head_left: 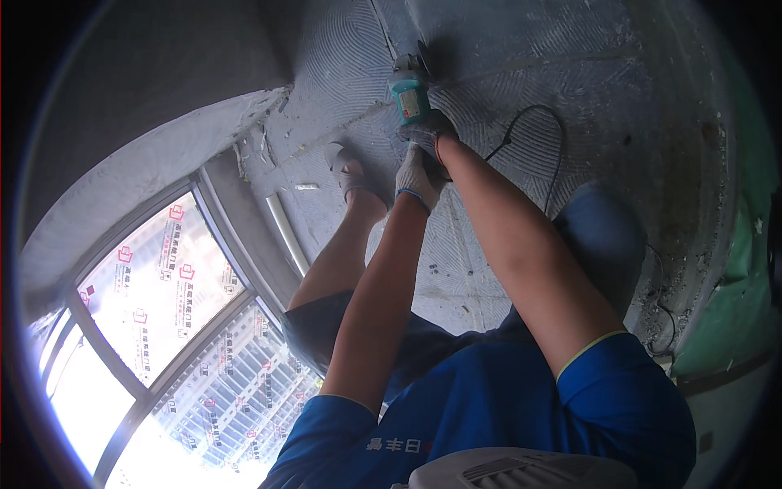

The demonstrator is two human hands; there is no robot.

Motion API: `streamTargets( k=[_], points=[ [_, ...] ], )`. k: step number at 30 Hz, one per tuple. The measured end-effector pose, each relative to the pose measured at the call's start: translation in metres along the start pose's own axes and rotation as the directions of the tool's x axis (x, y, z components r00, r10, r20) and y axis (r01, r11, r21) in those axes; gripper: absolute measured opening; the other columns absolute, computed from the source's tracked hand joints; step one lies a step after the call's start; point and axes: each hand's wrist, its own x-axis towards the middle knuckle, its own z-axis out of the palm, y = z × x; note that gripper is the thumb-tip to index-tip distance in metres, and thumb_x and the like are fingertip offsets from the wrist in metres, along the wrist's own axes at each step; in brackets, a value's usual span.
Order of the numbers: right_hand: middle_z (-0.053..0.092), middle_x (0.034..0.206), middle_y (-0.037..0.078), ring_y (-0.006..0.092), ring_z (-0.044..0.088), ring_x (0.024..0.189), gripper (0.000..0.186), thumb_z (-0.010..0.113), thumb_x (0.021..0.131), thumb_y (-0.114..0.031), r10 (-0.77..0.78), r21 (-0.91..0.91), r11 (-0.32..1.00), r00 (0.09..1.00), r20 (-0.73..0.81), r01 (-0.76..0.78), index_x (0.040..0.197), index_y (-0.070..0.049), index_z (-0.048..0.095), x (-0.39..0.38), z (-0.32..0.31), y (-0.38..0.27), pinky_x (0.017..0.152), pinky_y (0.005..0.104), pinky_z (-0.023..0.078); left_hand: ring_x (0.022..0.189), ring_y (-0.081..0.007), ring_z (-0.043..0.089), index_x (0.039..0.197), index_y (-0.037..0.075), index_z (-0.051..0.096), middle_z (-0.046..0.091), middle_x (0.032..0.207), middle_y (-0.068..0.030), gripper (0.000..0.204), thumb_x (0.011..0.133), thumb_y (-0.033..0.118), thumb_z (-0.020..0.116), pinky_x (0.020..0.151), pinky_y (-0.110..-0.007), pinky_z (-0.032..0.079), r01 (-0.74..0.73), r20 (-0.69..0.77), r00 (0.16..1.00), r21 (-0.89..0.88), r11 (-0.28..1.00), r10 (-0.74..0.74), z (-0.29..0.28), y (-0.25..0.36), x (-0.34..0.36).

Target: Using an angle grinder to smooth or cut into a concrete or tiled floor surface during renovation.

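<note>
Teal plastic covers the body of an angle grinder [410, 99], which lies directly beyond the right hand [428, 127], its long axis running nearly straight away from the person, in line with the wrists. Its grey head [406, 63] is at the far end, and a thin disc [423, 55] stands almost edge-on at the right of that head; whether its rim touches the floor [521, 90], I cannot tell.

Of the two, the right hand is nearer the head. In a dark glove, it grasps the casing just behind the label. The left hand [419, 173], in a pale glove, sits just behind the right one, closer to the person and bent inward at the tool's rear; its fingers are partly hidden, so whether it grips the grinder or only steadies it is unclear.

Right of the hands, a black cable [562, 134] loops over the combed grey floor. Left of the left hand rests a sandalled foot [345, 167], with a pale strip [287, 232] lying farther left and nearer the person. Beyond that strip, well apart from both hands, is a framed window [163, 285]. Far right of the right hand hangs green sheeting [725, 318].
</note>
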Motion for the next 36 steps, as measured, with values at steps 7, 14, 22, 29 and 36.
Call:
streamTargets(
  k=[7, 14, 22, 29, 36],
  points=[
    [0.07, 0.102, 0.014, 0.0245, 0.067, 0.094, 0.058, 0.08, 0.066, -0.038, 0.099, 0.082, 0.992, 0.994, -0.04, -0.096, 0.11, -0.003, 0.066, -0.007, 0.005, -0.014, 0.084, 0.0348, 0.052, 0.091, -0.0285, 0.066, 0.118, 0.007, 0.055, 0.066, 0.105, -0.0098, 0.04, 0.099, 0.041, 0.046, 0.074, -0.047, 0.056, -0.027, 0.009, 1.0, -0.041, 0.999, 0.027, 0.009, 0.011, -0.006],
    [0.07, 0.1, 0.012, 0.022, 0.067, 0.089, 0.055, 0.08, 0.068, -0.035, 0.101, 0.129, 0.986, 0.995, 0.007, -0.101, 0.112, -0.003, 0.066, -0.001, 0.007, -0.006, 0.081, 0.0356, 0.052, 0.1, -0.029, 0.063, 0.121, 0.01, 0.053, 0.064, 0.114, -0.009, 0.044, 0.101, 0.045, 0.037, 0.084, -0.046, 0.052, 0.004, 0.009, 1.0, 0.111, 0.994, -0.005, 0.013, 0.01, -0.004],
    [0.067, 0.113, 0.016, 0.0263, 0.066, 0.099, 0.07, 0.08, 0.064, -0.045, 0.093, 0.181, 0.978, 0.992, 0.084, -0.107, 0.117, -0.002, 0.063, -0.019, 0.002, -0.001, 0.087, 0.0364, 0.052, 0.091, -0.025, 0.065, 0.118, 0.011, 0.055, 0.066, 0.104, -0.0063, 0.041, 0.1, 0.045, 0.039, 0.08, -0.045, 0.054, 0.004, 0.071, 0.997, 0.06, 0.998, -0.008, -0.001, -0.002, -0.009],
    [0.065, 0.115, 0.016, 0.0269, 0.064, 0.104, 0.07, 0.08, 0.065, -0.045, 0.052, 0.153, 0.987, 0.998, 0.024, -0.055, 0.117, -0.002, 0.062, -0.023, 0.01, 0.009, 0.089, 0.0375, 0.051, 0.09, -0.0249, 0.065, 0.115, 0.011, 0.056, 0.066, 0.103, -0.0064, 0.041, 0.1, 0.045, 0.04, 0.081, -0.044, 0.054, -0.012, 0.087, 0.996, 0.067, 0.998, 0.006, -0.014, -0.011, -0.013],
    [0.064, 0.116, 0.016, 0.0272, 0.062, 0.106, 0.063, 0.072, 0.073, -0.044, -0.125, -0.159, 0.981, 0.99, -0.062, 0.114, 0.121, -0.004, 0.061, -0.038, 0.023, 0.005, 0.092, 0.0381, 0.049, 0.09, -0.0252, 0.065, 0.114, 0.011, 0.057, 0.067, 0.104, -0.0063, 0.042, 0.1, 0.046, 0.039, 0.082, -0.042, 0.053, -0.005, 0.135, 0.991, 0.068, 0.998, -0.004, -0.039, -0.016, -0.005]
  ],
)
